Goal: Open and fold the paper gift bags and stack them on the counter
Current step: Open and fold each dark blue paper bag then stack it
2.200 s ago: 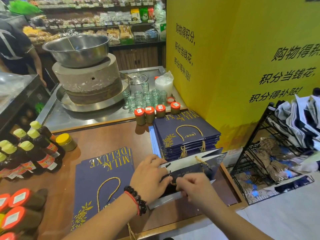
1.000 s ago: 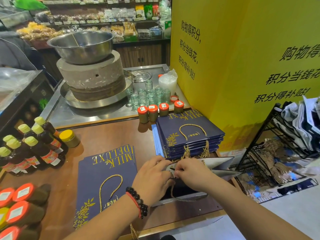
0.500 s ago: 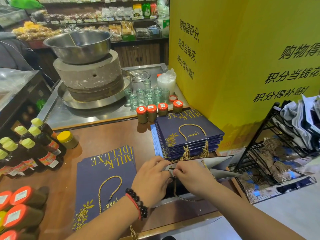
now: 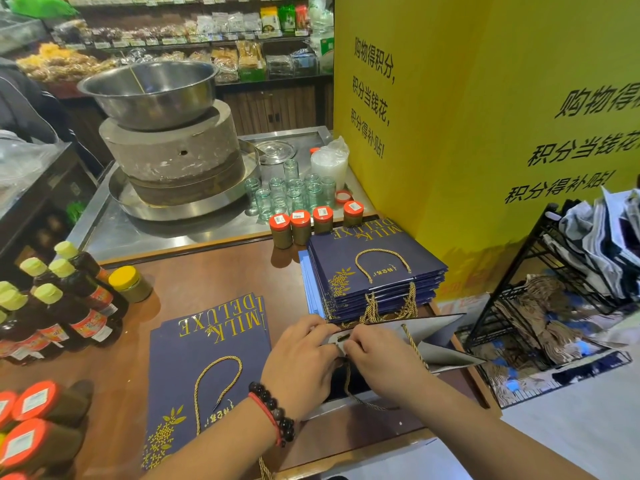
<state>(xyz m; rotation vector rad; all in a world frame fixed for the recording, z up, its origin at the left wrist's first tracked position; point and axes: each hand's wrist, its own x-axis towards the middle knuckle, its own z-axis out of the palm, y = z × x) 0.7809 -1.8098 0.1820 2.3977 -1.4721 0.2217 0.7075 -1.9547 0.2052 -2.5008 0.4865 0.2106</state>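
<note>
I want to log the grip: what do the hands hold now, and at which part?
Both the left hand and the right hand pinch the top rim of the opened gift bag, close together near where its gold cord handle attaches.

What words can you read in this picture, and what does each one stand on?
"MILK DELUXE": flat bag, upside down to the camera.
"MILK DELUXE": top of the bag stack.
"购物得积分, 积分当钱花, 积分得补贴!": yellow wall, printed twice.
Bottle labels, jar stickers, shelf tags: too small.
</note>
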